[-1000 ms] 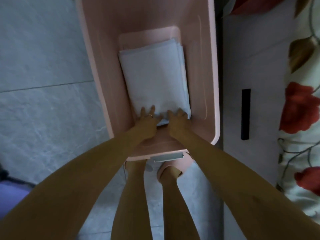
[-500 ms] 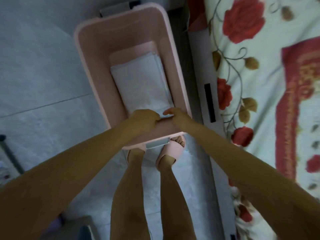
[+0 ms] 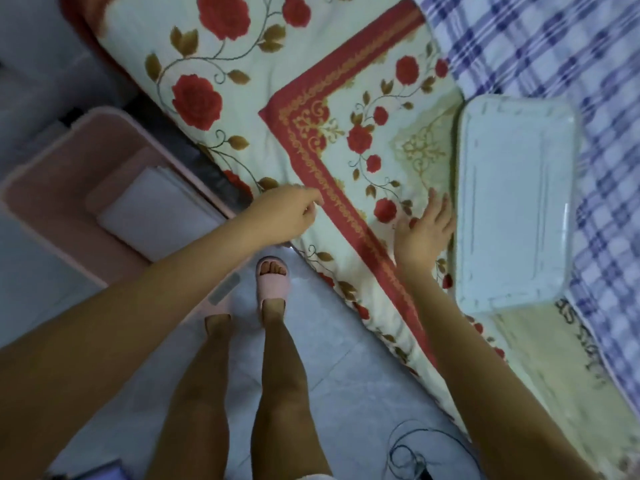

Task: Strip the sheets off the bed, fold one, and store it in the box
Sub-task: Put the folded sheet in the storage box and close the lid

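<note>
Folded sheet (image 3: 156, 213), white, neat, flat in pink box (image 3: 69, 140)

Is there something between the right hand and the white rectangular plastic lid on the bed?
Nothing visible. The open right hand is close beside the left edge of the white rectangular plastic lid; only the flowered bed cover lies under the gap.

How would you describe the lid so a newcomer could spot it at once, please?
Start at the big rose-patterned quilt. Just beyond the right hand, a pale rectangular plastic lid lies where the quilt meets the blue checked sheet. It alone is plain and rigid among patterned fabrics.
</note>
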`<state>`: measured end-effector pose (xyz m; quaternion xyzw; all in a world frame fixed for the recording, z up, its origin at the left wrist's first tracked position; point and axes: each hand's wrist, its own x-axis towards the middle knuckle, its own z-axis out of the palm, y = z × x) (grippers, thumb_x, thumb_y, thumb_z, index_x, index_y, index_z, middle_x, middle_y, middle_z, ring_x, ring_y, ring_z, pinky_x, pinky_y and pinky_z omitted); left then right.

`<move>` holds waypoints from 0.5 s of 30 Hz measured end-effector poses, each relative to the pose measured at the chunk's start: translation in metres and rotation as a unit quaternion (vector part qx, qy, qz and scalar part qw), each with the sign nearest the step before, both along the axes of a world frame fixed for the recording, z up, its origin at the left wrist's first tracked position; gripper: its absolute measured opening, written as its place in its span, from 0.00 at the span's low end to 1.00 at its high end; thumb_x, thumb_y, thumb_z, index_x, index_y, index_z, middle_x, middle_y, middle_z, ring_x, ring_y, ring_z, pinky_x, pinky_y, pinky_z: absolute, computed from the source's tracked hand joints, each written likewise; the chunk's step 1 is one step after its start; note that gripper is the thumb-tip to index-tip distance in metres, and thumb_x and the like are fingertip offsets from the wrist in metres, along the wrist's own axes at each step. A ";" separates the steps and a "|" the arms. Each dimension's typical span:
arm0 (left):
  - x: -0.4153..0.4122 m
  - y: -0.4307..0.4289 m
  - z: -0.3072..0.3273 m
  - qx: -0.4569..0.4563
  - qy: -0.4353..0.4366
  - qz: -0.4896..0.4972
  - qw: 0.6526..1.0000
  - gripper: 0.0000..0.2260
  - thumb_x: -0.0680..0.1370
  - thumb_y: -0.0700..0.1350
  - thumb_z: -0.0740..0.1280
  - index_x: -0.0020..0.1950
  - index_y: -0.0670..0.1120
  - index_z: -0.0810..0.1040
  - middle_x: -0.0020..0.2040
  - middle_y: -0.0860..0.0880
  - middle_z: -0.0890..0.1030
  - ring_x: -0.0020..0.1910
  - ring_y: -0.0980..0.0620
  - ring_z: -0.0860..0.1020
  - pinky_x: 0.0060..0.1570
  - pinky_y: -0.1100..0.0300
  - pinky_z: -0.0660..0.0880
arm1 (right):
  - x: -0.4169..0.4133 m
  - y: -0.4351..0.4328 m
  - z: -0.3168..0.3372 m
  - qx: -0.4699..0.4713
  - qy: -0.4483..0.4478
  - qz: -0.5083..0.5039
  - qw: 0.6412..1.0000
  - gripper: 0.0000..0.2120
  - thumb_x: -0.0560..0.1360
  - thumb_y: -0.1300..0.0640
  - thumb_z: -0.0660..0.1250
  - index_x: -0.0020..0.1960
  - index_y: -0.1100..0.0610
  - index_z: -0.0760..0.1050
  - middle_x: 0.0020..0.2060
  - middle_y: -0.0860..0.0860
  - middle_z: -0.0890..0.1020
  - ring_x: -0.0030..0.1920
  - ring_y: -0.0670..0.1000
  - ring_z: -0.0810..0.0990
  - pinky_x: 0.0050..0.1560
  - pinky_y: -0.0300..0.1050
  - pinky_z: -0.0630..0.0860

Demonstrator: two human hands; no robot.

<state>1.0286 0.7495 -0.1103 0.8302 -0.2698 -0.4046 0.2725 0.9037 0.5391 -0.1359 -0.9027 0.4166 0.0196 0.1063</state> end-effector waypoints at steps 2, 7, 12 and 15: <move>-0.005 -0.018 0.005 -0.016 0.012 -0.016 1.000 0.12 0.80 0.44 0.59 0.63 0.48 0.74 0.56 0.49 0.80 0.53 0.50 0.78 0.52 0.53 0.76 | -0.022 -0.032 -0.005 0.019 0.123 -0.082 0.989 0.32 0.79 0.58 0.59 0.78 0.56 0.46 0.77 0.56 0.47 0.76 0.61 0.46 0.74 0.54 0.49; -0.021 -0.056 0.013 -0.044 0.042 -0.052 0.997 0.12 0.80 0.43 0.59 0.62 0.48 0.75 0.54 0.51 0.80 0.51 0.53 0.78 0.51 0.58 0.75 | -0.043 -0.083 -0.008 -0.007 0.243 -0.042 0.969 0.38 0.76 0.67 0.59 0.77 0.54 0.39 0.76 0.60 0.43 0.75 0.66 0.45 0.75 0.58 0.50; -0.034 -0.079 0.008 -0.049 0.051 -0.074 0.995 0.12 0.80 0.43 0.60 0.61 0.46 0.76 0.52 0.48 0.81 0.51 0.50 0.79 0.53 0.51 0.76 | -0.039 -0.107 -0.007 -0.030 0.242 0.014 0.970 0.36 0.73 0.71 0.59 0.75 0.54 0.48 0.74 0.66 0.52 0.68 0.67 0.62 0.67 0.58 0.66; -0.041 -0.082 0.004 -0.048 0.054 -0.085 0.994 0.12 0.80 0.43 0.60 0.61 0.47 0.76 0.52 0.48 0.81 0.51 0.51 0.78 0.55 0.50 0.76 | -0.040 -0.110 -0.006 -0.045 0.199 0.055 0.977 0.30 0.73 0.75 0.57 0.73 0.63 0.55 0.74 0.65 0.53 0.71 0.65 0.59 0.70 0.58 0.63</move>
